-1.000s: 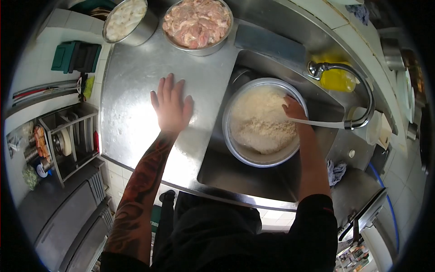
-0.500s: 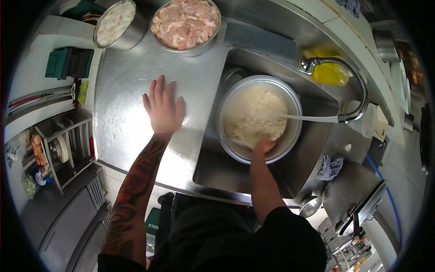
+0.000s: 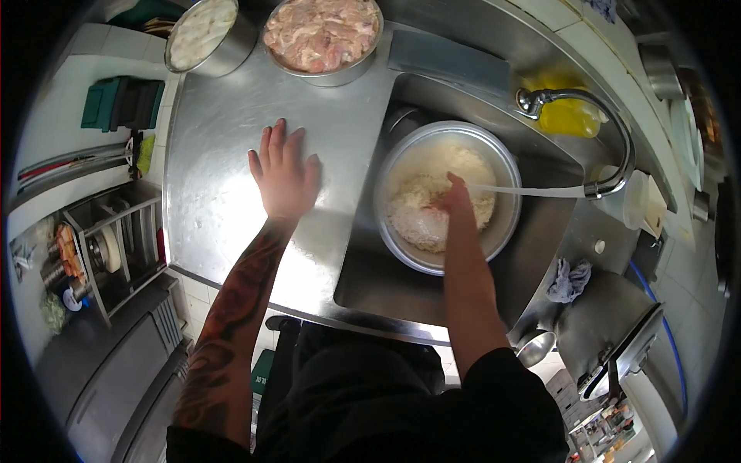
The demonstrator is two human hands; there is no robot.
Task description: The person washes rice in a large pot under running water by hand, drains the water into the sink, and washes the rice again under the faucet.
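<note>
My left hand [image 3: 282,176] lies flat on the steel counter [image 3: 208,139], palm down with the fingers spread, and holds nothing. Inside the sink [image 3: 401,301] stands a round metal pot [image 3: 384,231] of white rice [image 3: 421,224] in cloudy water. My right hand [image 3: 451,197] reaches into this pot, near its middle. Its thumb shows, but the other fingers are partly sunk in the rice, so their grip is hidden. A stream of water from the curved faucet [image 3: 629,147] runs into the pot beside this hand.
At the counter's back stand a bowl of raw meat [image 3: 324,38] and a metal container of pale food [image 3: 204,35]. A yellow liquid container [image 3: 570,117] sits behind the faucet. Right of the sink lie a crumpled cloth [image 3: 569,281] and a large pan [image 3: 594,324].
My right hand has moved from the pot's near edge toward its middle, into the rice. My left hand stays flat on the counter. The whole view has shifted slightly.
</note>
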